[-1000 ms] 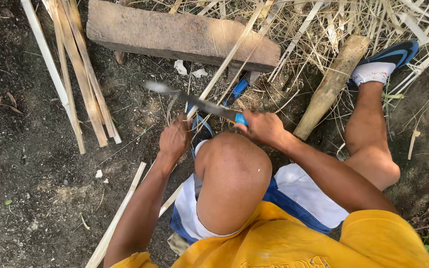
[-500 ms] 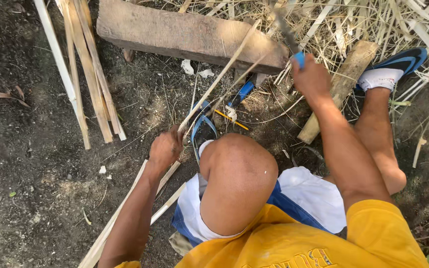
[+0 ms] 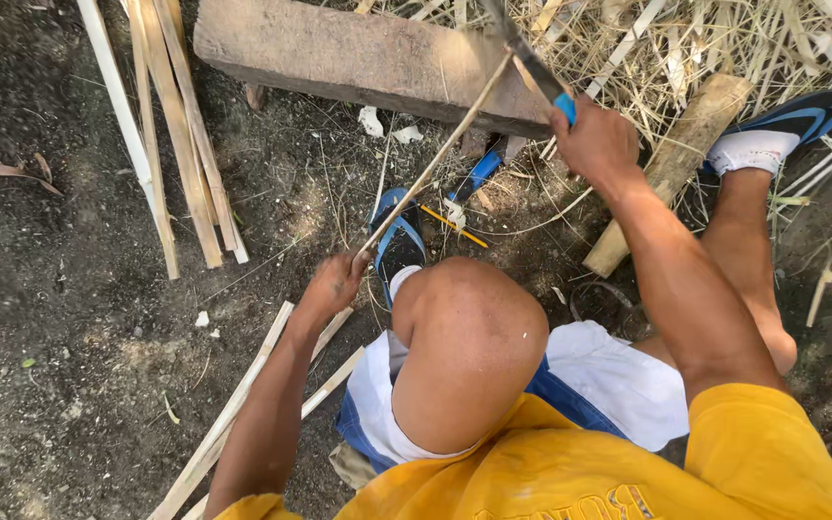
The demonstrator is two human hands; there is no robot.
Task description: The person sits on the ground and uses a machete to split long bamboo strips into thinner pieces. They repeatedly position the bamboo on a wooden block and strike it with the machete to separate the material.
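One thin pale bamboo strip (image 3: 435, 154) ran from the near left up toward the far right, crossing one long weathered wooden block (image 3: 358, 58). The left hand (image 3: 334, 284) was clenched round the strip's near end. The right hand (image 3: 594, 144) gripped one blue-handled knife (image 3: 532, 63) — its blade met the strip's far end.

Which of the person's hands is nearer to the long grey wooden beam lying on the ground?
Right. The right hand grips a blue-handled blade beside the long grey wooden beam; the left hand holds a thin stick farther back.
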